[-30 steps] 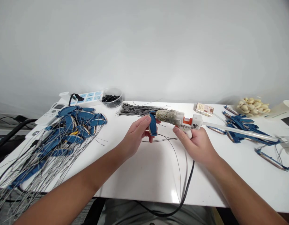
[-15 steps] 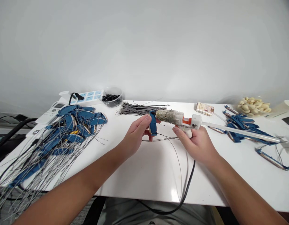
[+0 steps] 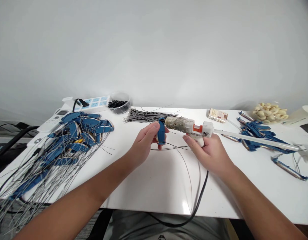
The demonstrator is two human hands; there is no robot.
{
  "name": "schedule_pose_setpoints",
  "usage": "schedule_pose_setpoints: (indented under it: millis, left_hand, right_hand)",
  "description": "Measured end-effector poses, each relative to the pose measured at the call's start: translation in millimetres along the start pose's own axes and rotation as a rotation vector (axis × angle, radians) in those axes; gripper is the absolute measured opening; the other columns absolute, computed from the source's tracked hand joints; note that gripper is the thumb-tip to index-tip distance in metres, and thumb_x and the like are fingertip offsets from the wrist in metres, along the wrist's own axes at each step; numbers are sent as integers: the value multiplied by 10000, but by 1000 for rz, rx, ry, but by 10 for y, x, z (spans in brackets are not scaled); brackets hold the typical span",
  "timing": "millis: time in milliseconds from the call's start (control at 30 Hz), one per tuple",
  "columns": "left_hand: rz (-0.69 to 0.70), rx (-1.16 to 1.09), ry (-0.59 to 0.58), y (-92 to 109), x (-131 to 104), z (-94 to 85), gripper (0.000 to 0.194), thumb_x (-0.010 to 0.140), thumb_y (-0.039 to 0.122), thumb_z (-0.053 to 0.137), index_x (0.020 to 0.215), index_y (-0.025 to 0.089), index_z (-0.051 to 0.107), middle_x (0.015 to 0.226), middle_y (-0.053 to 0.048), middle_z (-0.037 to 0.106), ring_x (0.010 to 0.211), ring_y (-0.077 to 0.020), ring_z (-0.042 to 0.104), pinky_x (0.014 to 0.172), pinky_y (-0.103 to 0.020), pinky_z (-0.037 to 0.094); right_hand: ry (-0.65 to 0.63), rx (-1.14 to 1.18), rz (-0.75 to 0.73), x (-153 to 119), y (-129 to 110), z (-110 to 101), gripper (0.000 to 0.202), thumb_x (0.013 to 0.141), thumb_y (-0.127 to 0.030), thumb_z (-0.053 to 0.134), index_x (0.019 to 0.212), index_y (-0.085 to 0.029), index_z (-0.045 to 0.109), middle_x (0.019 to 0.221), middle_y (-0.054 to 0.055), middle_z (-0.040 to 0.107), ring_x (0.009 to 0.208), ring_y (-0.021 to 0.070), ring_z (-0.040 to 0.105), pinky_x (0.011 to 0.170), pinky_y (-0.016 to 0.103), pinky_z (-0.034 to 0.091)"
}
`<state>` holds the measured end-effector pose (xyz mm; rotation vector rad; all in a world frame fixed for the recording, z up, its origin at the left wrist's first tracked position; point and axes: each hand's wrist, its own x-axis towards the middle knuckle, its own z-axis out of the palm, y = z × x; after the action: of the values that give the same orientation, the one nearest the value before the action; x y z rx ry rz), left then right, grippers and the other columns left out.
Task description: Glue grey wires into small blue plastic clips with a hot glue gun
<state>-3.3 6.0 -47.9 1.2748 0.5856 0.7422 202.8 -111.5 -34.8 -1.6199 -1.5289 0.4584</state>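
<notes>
At the left of the white table (image 3: 154, 190), a tangled heap of blue pieces (image 3: 55, 155) trails many thin wires over the near edge. Just beyond the heap lie a white device (image 3: 54, 120) with a small screen and, a little to its right, a white power strip (image 3: 96, 102) with light-blue sockets and a black plug (image 3: 83, 103) at its left end. A clear round bowl (image 3: 124, 108) of small black bits stands at the right end of the strip. Right of the bowl, a bundle of dark wires (image 3: 144, 116) lies along the far side.

Near the middle, the left hand (image 3: 143, 145) grips a curved blue piece (image 3: 160, 134) upright between its fingers, above the table. The crusted front of a white glue gun (image 3: 200, 130) reaches the top of that piece; whether they touch cannot be told. The fingers of the right hand (image 3: 213, 155) are closed around the gun's handle. A black cord (image 3: 200, 196) loops below toward the near edge, and a long pale stick (image 3: 253, 139) runs out of the gun's back to the right.

Beyond the stick lies a small box (image 3: 217, 115). Farther right are a second cluster of blue pieces (image 3: 260, 133), a clear bag of pale, rounded pieces (image 3: 270, 112), a single blue-edged piece (image 3: 290, 169) nearer, and a whitish cup (image 3: 300, 116) lying tilted.
</notes>
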Motion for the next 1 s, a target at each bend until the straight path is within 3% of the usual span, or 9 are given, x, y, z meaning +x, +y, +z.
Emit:
schedule_pose_setpoints:
  millis: [467, 667, 900, 1000]
  left_hand:
    - [-7, 22, -15, 51, -1, 13, 473, 1032, 598, 497, 877, 170, 627, 764, -46, 604, 704, -172, 540, 614, -284, 482]
    - [-1, 9, -59, 44, 11, -8, 452, 1031, 583, 491, 851, 183, 597, 739, -29, 571, 688, -169, 530, 627, -290, 470]
    - [-7, 13, -78, 42, 23, -25, 460, 1028, 582, 488, 831, 179, 586, 723, -30, 558, 682, -166, 521, 636, -285, 470]
    - [-17, 5, -83, 45, 27, -21, 472, 1029, 597, 485, 831, 180, 587, 712, -25, 545, 675, -165, 516, 623, -281, 470]
  right_hand:
    - [-33, 30, 23, 24, -17, -27, 352, 1034, -467, 606, 813, -195, 636, 700, -4, 639, 658, 162, 583, 622, 281, 410]
    - [-65, 65, 39, 47, 10, -48, 314, 1030, -484, 604, 936, -201, 702, 832, 17, 711, 729, 186, 620, 688, 293, 468]
    - [-82, 46, 93, 48, 15, -58, 471, 1019, -535, 592, 699, -191, 563, 629, -4, 559, 597, 148, 490, 545, 279, 343]
    - [-85, 63, 101, 58, 10, -59, 441, 1013, -537, 595, 743, -190, 631, 661, 13, 603, 631, 169, 539, 562, 284, 380]
